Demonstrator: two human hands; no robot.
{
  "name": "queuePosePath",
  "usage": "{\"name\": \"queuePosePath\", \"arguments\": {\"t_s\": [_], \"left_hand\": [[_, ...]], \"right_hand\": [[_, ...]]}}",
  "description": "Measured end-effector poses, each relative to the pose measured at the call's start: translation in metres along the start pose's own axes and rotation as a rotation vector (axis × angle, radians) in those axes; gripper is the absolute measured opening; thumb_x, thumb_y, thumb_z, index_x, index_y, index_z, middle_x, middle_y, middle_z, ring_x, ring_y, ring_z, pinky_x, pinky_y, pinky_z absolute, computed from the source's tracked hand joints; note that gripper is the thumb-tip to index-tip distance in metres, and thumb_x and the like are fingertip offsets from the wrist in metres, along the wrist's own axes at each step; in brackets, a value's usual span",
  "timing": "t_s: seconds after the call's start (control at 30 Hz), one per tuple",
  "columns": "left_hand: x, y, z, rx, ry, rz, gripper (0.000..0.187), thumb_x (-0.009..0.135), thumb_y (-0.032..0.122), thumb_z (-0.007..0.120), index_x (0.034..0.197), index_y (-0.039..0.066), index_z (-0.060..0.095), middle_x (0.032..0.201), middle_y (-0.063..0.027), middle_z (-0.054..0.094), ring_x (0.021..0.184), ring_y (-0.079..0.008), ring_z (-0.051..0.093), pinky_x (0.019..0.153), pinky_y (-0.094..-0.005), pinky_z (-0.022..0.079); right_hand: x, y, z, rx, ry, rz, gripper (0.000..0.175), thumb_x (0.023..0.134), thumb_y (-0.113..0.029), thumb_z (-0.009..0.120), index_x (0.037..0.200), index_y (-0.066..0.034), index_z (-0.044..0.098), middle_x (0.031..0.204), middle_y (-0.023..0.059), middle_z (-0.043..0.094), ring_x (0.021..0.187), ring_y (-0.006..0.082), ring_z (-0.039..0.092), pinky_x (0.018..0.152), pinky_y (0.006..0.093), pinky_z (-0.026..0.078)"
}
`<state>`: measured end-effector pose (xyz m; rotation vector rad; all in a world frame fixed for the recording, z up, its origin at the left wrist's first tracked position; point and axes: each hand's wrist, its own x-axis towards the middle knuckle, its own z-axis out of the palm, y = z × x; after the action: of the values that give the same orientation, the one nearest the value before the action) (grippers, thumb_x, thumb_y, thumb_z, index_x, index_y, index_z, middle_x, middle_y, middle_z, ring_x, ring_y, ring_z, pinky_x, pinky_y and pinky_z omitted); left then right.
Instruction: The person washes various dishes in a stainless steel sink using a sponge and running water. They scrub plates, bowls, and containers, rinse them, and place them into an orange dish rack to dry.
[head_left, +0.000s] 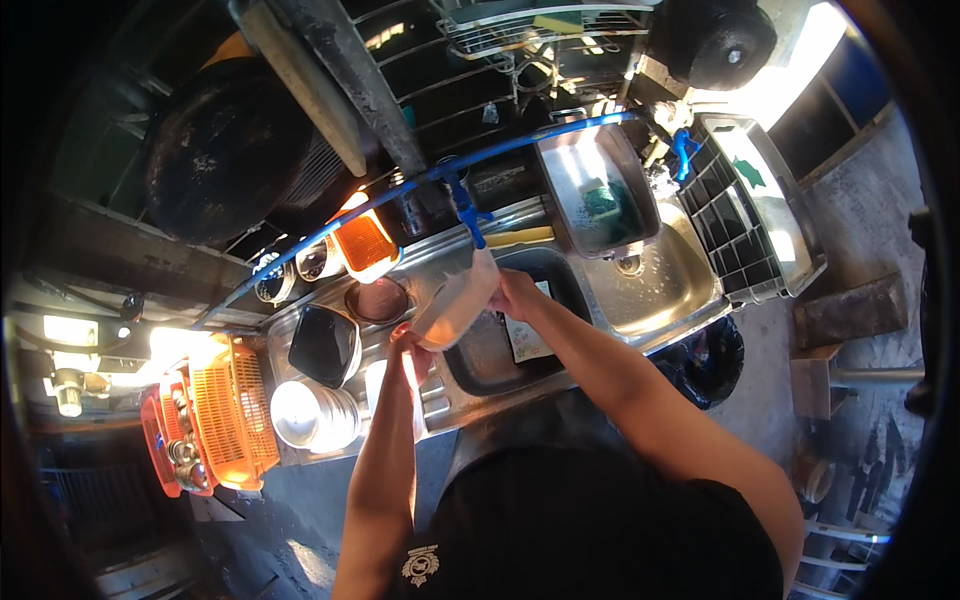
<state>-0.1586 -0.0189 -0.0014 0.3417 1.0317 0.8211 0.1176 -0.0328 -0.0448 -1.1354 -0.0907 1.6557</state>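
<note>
My left hand (414, 351) and my right hand (514, 294) grip opposite ends of a translucent plastic container (457, 306), tilted below a blue tap (466, 208). The container hangs over the left side of the sink, where a dark basin (480, 379) sits. A pale patterned rectangular dish or tray (531, 341) lies in that basin, partly behind my right forearm. Left of my left hand, a black square bowl (322, 345) and a stack of white plates (311, 416) stand on the drainboard. The container hides part of the basin's rim.
A metal tub (600, 195) with a green scouring pad (598, 199) overlaps the right sink bowl (660, 277). Orange baskets (232, 412) stand at the left end. A grey crate (757, 217) is at the right. A blue pipe (360, 202) crosses behind the sink, below a large blackened pan (225, 150).
</note>
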Motion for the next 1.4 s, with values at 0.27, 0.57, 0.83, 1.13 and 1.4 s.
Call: {"name": "queuePosePath", "arguments": {"t_s": [0.27, 0.57, 0.83, 1.13, 1.4], "left_hand": [[-0.020, -0.059, 0.022, 0.115, -0.242, -0.227, 0.033, 0.105, 0.012, 0.060, 0.136, 0.007, 0.053, 0.123, -0.0156, 0.069, 0.103, -0.0312, 0.075, 0.090, -0.0482, 0.064], [-0.029, -0.056, 0.002, 0.800, 0.060, 0.363, 0.033, 0.107, 0.014, 0.058, 0.138, 0.006, 0.051, 0.106, -0.0115, 0.071, 0.085, -0.0246, 0.074, 0.058, -0.0340, 0.063], [-0.106, -0.040, -0.144, 0.378, 0.506, 0.297, 0.034, 0.110, 0.020, 0.055, 0.136, 0.002, 0.043, 0.109, -0.0209, 0.069, 0.078, -0.0284, 0.075, 0.057, -0.0365, 0.065], [-0.159, -0.087, -0.234, 0.376, 0.661, -0.257, 0.043, 0.112, 0.027, 0.050, 0.141, -0.004, 0.037, 0.103, -0.0291, 0.070, 0.069, -0.0344, 0.076, 0.055, -0.0388, 0.065], [-0.110, -0.086, -0.212, 0.941, 0.856, -0.355, 0.069, 0.106, 0.043, 0.060, 0.154, 0.000, 0.036, 0.116, -0.0214, 0.074, 0.086, -0.0315, 0.078, 0.062, -0.0404, 0.058]], "right_hand": [[-0.063, -0.034, -0.020, 0.039, 0.012, -0.463, 0.048, 0.093, 0.003, 0.050, 0.140, -0.0026, 0.060, 0.124, 0.0121, 0.068, 0.106, 0.0223, 0.070, 0.081, 0.0354, 0.058], [-0.035, 0.035, -0.090, -0.119, 0.044, -0.034, 0.044, 0.102, -0.025, 0.062, 0.144, -0.0115, 0.056, 0.132, 0.0080, 0.064, 0.123, 0.0229, 0.063, 0.096, 0.0432, 0.054], [-0.023, 0.129, -0.160, -2.331, -0.221, 0.163, 0.048, 0.098, -0.041, 0.067, 0.139, -0.0171, 0.065, 0.136, 0.0165, 0.068, 0.125, 0.0350, 0.066, 0.098, 0.0494, 0.052], [0.004, 0.157, -0.193, -2.562, -0.239, -0.127, 0.023, 0.095, -0.020, 0.061, 0.106, -0.0163, 0.080, 0.110, 0.0107, 0.078, 0.108, 0.0315, 0.073, 0.088, 0.0503, 0.053], [-0.033, 0.108, -0.129, -2.224, -0.228, -0.612, 0.026, 0.095, -0.027, 0.065, 0.108, -0.0074, 0.075, 0.100, 0.0099, 0.075, 0.102, 0.0353, 0.073, 0.083, 0.0489, 0.056]]}}
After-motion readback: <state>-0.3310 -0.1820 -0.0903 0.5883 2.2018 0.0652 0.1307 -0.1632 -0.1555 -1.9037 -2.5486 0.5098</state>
